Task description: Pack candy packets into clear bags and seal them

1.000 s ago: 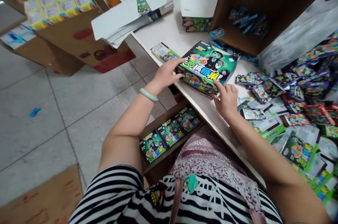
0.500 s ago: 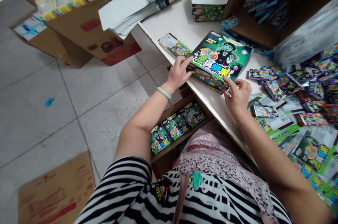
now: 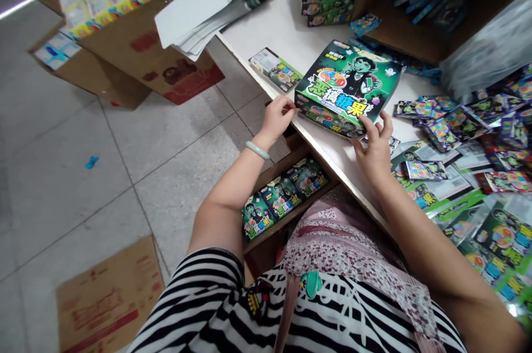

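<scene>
A green candy box (image 3: 349,87) with a cartoon figure on its lid lies at the near edge of the white table (image 3: 282,31). My left hand (image 3: 277,117) presses its fingers against the box's left end. My right hand (image 3: 374,145) holds the box's near right corner with its fingers on the lid edge. A smaller flat green packet (image 3: 275,69) lies just left of the box.
Loose candy sachets (image 3: 457,126) and flat green box blanks (image 3: 477,220) cover the table on the right. A brown carton (image 3: 419,15) lies on its side behind. A carton with green boxes (image 3: 282,198) sits under the table edge. Cartons (image 3: 124,48) stand on the tiled floor.
Both hands have slid from the lid's top to the box's near ends, and the box has shifted slightly further onto the table. The camera view has moved a little.
</scene>
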{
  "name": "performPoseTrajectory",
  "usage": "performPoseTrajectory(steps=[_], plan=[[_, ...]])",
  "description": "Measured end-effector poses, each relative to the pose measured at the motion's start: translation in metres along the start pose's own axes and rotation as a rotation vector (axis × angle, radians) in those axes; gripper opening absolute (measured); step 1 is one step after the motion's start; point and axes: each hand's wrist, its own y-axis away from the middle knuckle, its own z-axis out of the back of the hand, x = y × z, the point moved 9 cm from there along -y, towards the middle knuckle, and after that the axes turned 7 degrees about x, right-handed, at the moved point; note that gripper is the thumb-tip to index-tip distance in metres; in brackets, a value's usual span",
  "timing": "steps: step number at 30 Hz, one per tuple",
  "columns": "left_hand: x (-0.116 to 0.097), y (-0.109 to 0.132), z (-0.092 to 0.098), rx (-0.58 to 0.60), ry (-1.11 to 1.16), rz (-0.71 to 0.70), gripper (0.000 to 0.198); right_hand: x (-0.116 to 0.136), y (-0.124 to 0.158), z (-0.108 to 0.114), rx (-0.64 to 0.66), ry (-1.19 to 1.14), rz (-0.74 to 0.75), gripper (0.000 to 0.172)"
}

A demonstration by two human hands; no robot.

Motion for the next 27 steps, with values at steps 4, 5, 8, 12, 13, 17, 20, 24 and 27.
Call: performPoseTrajectory(steps=[4,5,8,12,13,17,20,24,27], plan=[[0.009,-0.002,-0.006,-0.035,0.141,0.057,0.016,-0.005,-0.001,-0.005,0.030,-0.046,-0.038,0.058],[0.010,-0.003,-0.008,-0.022,0.149,0.058,0.016,-0.006,-0.001,-0.004,0.033,-0.065,-0.048,0.059],[0.012,-0.002,-0.014,0.022,0.084,0.049,0.014,-0.008,-0.002,-0.001,0.036,-0.125,-0.067,0.063],[0.014,0.002,-0.020,0.048,-0.062,0.025,0.019,-0.008,-0.002,0.003,0.045,-0.088,-0.055,0.063],[0.014,0.003,-0.021,0.042,-0.095,0.012,0.022,-0.007,-0.002,0.003,0.050,-0.071,-0.049,0.063],[0.011,0.005,-0.020,0.003,-0.166,-0.029,0.032,-0.007,-0.002,0.005,0.063,-0.027,-0.050,0.060],[0.009,0.002,-0.018,0.021,-0.160,-0.032,0.035,-0.007,-0.002,0.006,0.074,0.006,-0.086,0.060],[0.003,-0.003,-0.014,0.064,-0.113,-0.052,0.033,-0.006,-0.002,0.007,0.085,0.013,-0.093,0.058],[0.002,-0.004,-0.009,0.004,-0.089,-0.050,0.029,-0.008,-0.004,0.006,0.083,0.016,-0.091,0.056]])
